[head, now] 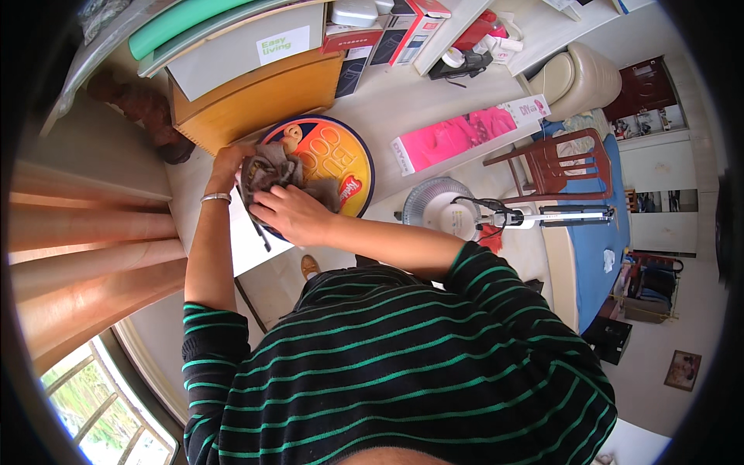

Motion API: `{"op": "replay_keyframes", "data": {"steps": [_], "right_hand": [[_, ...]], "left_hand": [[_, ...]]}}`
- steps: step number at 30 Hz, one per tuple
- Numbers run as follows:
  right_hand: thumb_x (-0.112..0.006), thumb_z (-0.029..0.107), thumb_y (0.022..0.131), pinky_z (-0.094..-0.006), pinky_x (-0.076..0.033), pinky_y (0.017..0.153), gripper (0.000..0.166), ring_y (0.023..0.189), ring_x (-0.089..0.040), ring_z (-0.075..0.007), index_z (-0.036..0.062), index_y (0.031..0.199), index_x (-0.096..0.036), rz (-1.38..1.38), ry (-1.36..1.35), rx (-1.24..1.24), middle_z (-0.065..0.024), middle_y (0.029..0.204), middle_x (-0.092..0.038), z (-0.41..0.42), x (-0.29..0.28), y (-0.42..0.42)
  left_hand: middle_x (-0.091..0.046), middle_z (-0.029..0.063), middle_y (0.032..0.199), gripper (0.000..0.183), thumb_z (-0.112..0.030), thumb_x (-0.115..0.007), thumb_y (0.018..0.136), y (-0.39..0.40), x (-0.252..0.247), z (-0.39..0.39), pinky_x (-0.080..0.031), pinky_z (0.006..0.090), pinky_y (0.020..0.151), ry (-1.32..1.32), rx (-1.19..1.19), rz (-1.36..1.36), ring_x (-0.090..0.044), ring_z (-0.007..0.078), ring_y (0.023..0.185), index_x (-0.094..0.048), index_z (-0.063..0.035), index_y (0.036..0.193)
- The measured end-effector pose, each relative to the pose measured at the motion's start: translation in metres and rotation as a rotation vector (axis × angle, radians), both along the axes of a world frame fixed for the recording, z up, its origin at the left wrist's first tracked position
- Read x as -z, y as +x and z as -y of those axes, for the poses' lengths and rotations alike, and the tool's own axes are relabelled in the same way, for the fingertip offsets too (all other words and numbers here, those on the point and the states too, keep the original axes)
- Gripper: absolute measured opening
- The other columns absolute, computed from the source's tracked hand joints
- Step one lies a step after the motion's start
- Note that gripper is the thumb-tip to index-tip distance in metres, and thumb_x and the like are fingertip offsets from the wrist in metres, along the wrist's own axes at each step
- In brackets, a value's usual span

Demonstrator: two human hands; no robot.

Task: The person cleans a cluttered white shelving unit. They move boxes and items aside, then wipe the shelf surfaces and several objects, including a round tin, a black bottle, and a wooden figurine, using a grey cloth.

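A large round cookie tin [351,154] with a yellow and orange lid lies on the white desk. A crumpled grey-brown cloth [279,165] covers its left part. My right hand [290,214] presses on the near side of the cloth, fingers bent over it. At the tin's left rim, my left hand [235,165] grips the cloth's edge; its fingertips are partly hidden. A dark thin object [260,232], not clear in kind, sticks out below the cloth beside the tin.
A wooden box [261,99] stands behind the tin. A long pink box [459,139] lies to the right. A fan [442,209] and a wooden chair [558,165] stand off the desk's right side. Peach curtains [99,226] hang at the left.
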State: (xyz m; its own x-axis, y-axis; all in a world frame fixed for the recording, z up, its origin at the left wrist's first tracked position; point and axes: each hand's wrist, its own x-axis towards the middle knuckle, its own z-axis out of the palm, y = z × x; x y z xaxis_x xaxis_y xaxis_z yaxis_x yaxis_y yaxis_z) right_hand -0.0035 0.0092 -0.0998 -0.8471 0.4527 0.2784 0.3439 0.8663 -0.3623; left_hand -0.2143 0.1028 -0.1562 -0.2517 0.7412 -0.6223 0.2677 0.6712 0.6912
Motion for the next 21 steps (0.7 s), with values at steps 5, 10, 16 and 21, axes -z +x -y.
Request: {"op": "replay_keyframes", "data": {"steps": [5, 10, 16, 21], "right_hand": [[-0.064, 0.016, 0.069, -0.0359, -0.041, 0.078, 0.050, 0.098, -0.050, -0.0231, 0.0086, 0.118, -0.054, -0.007, -0.042, -0.103, -0.0057, 0.116, -0.052, -0.009, 0.000, 0.052], [-0.065, 0.007, 0.061, -0.0403, -0.044, 0.086, 0.060, 0.106, -0.050, -0.0265, 0.0102, 0.119, -0.053, 0.172, -0.008, -0.033, -0.0084, 0.118, -0.051, -0.076, -0.015, 0.097], [-0.070, 0.009, 0.061, -0.0404, -0.043, 0.092, 0.062, 0.110, -0.046, -0.0317, 0.0043, 0.120, -0.048, 0.132, -0.058, 0.313, -0.0140, 0.122, -0.047, -0.062, -0.010, 0.077], [-0.066, 0.007, 0.060, -0.0407, -0.046, 0.086, 0.057, 0.103, -0.051, -0.0336, 0.0039, 0.114, -0.050, -0.088, -0.245, 0.358, -0.0154, 0.113, -0.050, -0.029, 0.011, -0.001]], "left_hand": [[-0.066, 0.0041, 0.076, 0.037, -0.031, -0.077, 0.065, 0.015, -0.021, 0.015, -0.043, 0.0277, 0.052, 0.123, 0.180, -0.022, -0.059, 0.0142, 0.063, -0.069, -0.0058, 0.091], [-0.069, 0.0078, 0.086, 0.049, -0.040, -0.077, 0.071, 0.006, 0.019, 0.028, -0.049, 0.0257, 0.071, 0.345, 0.194, 0.065, -0.065, 0.0139, 0.076, -0.067, -0.0058, 0.104], [-0.069, 0.0088, 0.096, 0.042, -0.028, -0.073, 0.079, 0.041, 0.027, 0.041, -0.050, 0.0250, 0.078, 0.382, -0.309, 0.297, -0.064, 0.0130, 0.083, -0.065, -0.0013, 0.111], [-0.068, 0.0088, 0.094, 0.038, -0.023, -0.075, 0.077, 0.033, 0.046, 0.033, -0.049, 0.0251, 0.076, 0.384, -0.394, 0.476, -0.063, 0.0131, 0.082, -0.067, 0.0002, 0.107]]}}
